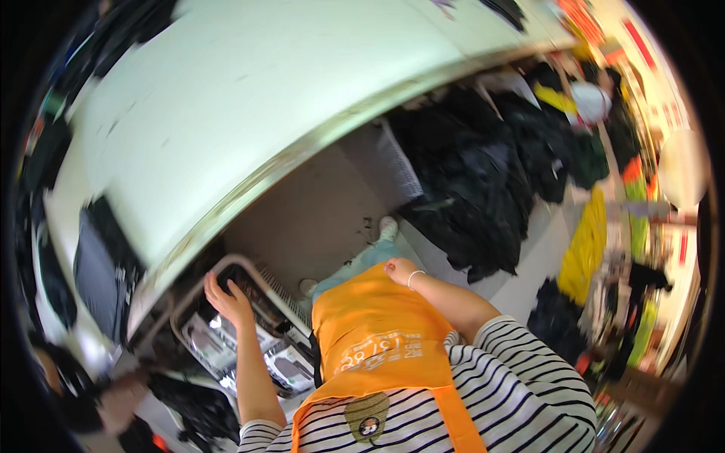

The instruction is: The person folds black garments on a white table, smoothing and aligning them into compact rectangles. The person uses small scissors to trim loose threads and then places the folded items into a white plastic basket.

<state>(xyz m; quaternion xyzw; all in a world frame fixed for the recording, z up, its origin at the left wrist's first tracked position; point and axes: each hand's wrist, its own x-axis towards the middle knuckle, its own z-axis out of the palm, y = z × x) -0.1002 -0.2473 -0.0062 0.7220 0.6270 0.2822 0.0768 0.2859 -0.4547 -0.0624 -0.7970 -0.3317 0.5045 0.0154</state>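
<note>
My left hand (229, 300) is raised over a tube-framed rack (240, 260) beside the table, its fingers spread and holding nothing I can see. Clear plastic-wrapped packs (291, 368) lie in or on that rack. Whether the fingertips touch the frame, I cannot tell. In front of the orange apron (370, 317) I wear, my right hand (401, 270) hangs with its fingers curled closed and no object showing in it. A light bracelet circles that wrist.
A long pale table (264, 83) curves across the front. Dark garments (468, 174) are heaped at its right end, with a yellow cloth (584, 245) farther right. A stack of black cloth (106, 264) sits at the left. A person's arm (121, 400) shows lower left.
</note>
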